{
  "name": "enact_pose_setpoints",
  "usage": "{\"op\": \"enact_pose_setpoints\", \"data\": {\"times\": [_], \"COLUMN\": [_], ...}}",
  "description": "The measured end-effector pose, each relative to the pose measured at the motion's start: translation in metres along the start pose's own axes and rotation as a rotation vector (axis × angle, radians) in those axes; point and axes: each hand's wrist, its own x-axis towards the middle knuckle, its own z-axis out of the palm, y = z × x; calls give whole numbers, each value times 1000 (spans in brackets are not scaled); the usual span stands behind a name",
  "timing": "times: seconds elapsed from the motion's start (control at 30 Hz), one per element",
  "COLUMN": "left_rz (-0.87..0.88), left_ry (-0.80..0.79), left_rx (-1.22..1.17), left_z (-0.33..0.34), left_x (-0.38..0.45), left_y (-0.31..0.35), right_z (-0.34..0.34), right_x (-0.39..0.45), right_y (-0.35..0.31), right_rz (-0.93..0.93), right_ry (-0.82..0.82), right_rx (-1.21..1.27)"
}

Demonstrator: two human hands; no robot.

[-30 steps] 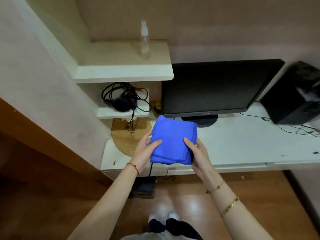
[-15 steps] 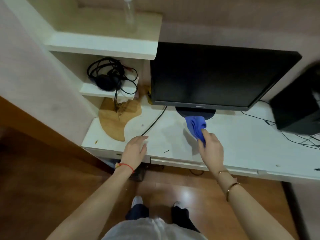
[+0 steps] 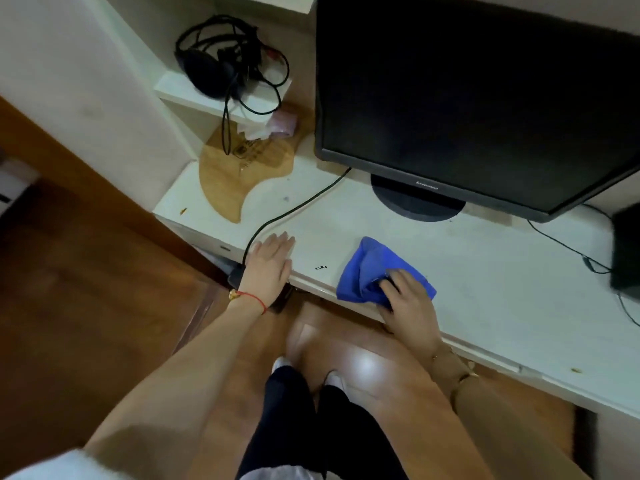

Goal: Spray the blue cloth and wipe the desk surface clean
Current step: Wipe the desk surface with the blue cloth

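1. At the front edge of the desk [image 3: 485,271], the right hand [image 3: 410,306] is on the blue cloth [image 3: 370,271], fingers curled into the bunched fabric and gripping it (cloth hangs slightly over the edge).
2. Left hand [image 3: 268,263] lies flat on the desk edge, fingers straight and together, holding nothing.
3. A black cable [image 3: 294,209] runs off the desk right next to that hand.
4. Monitor [image 3: 467,98] stands behind the cloth, well apart from it.
5. Headphones [image 3: 214,71] sit on a small shelf [image 3: 180,90] at back left, wooden board [image 3: 235,174] below.
6. Few dark specks [image 3: 321,267] on the desk between the hands.
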Motion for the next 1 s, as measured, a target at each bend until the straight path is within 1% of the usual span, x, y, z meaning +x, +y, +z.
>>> {"op": "enact_pose_setpoints", "data": {"times": [0.03, 0.1, 0.17, 0.2, 0.23, 0.33, 0.47, 0.6, 0.7, 0.83, 0.93, 1.0], "left_rz": [-14, -35, -28, -18, -14, -2, 47, 93, 128, 131, 120, 123], "left_ry": [-5, -12, -11, -6, -5, 1, 33, 113, 170, 134, 92, 88], "left_rx": [4, 2, 7, 5, -3, -29, -33, -8, -2, 0, -19, -35], "left_z": [2, 5, 7, 8, 9, 9, 13, 20, 24, 30, 34, 35], "left_x": [-1, -4, -5, -5, -6, -5, -3, 0, 5, 18, 21, 21], "left_y": [-1, -4, -5, -6, -7, -10, -21, -29, -36, -46, -50, -53], "right_z": [1, 3, 6, 10, 15, 28, 36, 41, 37, 32, 42, 48], "right_x": [3, 9, 14, 18, 21, 27, 32, 23, 13, 38, 63, 65], "right_y": [1, 0, -5, -6, -6, -6, -7, -8, -6, -3, -10, -19], "right_rz": [-34, -66, -27, -23, -40, -90, -41, 25, 36, 98, 158, 154], "right_ry": [-25, -103, -230, -275, -298, -290, -230, -204, -179, -158, -139, -141], "right_rx": [18, 144, 285, 292, 249, 72, -33, -39, -39, -92, -68, -86]}}
